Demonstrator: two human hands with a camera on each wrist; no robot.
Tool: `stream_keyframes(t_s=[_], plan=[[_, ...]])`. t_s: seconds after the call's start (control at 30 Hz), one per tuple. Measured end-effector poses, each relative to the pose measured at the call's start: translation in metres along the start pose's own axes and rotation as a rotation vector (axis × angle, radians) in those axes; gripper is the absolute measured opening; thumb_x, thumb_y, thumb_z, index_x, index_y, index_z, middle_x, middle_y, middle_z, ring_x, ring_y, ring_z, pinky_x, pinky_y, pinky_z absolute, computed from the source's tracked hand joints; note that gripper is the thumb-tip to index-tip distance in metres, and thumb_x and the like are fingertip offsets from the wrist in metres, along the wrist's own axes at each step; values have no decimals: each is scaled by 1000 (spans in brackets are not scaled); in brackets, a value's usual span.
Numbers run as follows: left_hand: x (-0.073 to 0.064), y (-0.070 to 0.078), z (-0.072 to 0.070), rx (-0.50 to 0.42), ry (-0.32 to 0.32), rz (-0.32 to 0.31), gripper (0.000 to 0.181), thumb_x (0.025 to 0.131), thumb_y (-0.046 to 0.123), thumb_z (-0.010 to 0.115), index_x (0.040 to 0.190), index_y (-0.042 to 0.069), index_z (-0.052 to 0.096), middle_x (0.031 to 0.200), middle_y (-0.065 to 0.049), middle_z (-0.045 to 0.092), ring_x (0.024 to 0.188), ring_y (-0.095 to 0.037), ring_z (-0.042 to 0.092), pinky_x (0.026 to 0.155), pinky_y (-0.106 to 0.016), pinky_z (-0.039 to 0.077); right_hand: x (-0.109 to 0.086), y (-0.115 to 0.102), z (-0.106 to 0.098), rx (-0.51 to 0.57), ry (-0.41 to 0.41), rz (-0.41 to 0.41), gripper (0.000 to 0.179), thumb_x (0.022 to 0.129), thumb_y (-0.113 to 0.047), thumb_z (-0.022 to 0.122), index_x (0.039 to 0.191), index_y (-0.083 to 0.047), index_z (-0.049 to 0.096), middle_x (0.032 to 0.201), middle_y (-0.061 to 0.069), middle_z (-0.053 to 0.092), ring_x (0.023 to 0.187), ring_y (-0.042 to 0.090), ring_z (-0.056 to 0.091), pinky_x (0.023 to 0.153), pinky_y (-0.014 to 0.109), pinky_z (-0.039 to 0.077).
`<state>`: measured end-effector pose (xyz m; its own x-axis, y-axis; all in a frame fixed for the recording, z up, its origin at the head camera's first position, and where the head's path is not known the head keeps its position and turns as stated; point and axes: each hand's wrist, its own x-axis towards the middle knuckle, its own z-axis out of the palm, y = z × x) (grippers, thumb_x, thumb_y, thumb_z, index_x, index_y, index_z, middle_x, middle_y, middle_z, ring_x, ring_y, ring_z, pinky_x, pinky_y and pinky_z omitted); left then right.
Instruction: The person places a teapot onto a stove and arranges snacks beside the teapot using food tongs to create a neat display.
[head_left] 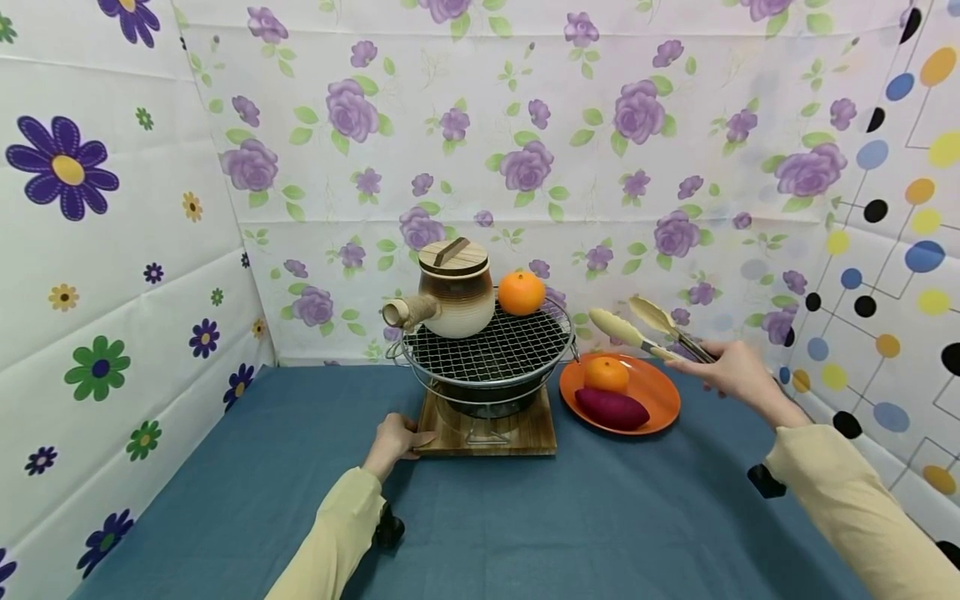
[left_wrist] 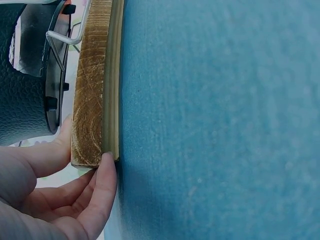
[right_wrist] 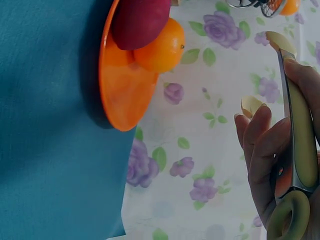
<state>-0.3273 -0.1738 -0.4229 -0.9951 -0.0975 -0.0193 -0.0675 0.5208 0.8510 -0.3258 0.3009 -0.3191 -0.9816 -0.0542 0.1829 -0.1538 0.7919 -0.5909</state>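
With thumb on top and fingers at the side, my left hand (head_left: 393, 437) pinches the front left corner of a wooden board (left_wrist: 90, 90). A round grill with a wire mesh (head_left: 495, 354) stands on that board. On the mesh are a brown-and-cream teapot (head_left: 467, 312) with a wooden lid and side handle, and an orange (head_left: 521, 293). My right hand (head_left: 742, 375) grips a pair of tongs (head_left: 617, 325) in the air, above and right of an orange plate (head_left: 663, 396). The tong tips are spread, nothing between them. The plate carries a second orange (head_left: 606, 375) and a purple sweet potato (head_left: 611, 410).
A blue cloth (head_left: 480, 525) covers the table. Flower-patterned sheets (head_left: 450, 167) hang close behind and to the left, with a dotted sheet (head_left: 892, 250) on the right. The plate lies just right of the grill.
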Motion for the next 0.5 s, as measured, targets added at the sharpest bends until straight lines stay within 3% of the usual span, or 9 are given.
stream_keyframes(t_s=[0.2,0.33,0.5], plan=[[2,-1,1,-8,0,-1,19,76,7,74,72,-6,60,62,-12,51,50,-21,57,50,-32,53,-2,5,4,-4,-14,18,57,72,-59,65,81,-4,54,60,7,57,48,24,52,47,34,46],[2,-1,1,-21,-11,-8,19,77,7,72,77,-8,61,65,-13,52,52,-22,58,51,-32,53,-4,6,6,14,-29,28,55,74,-56,65,69,-8,38,60,8,56,50,24,53,47,34,46],[1,0,0,-15,-18,-12,17,78,7,72,74,-6,62,61,-12,51,52,-22,58,53,-33,53,-7,9,7,29,-30,19,56,75,-53,66,66,-11,30,58,10,54,50,25,54,47,34,45]])
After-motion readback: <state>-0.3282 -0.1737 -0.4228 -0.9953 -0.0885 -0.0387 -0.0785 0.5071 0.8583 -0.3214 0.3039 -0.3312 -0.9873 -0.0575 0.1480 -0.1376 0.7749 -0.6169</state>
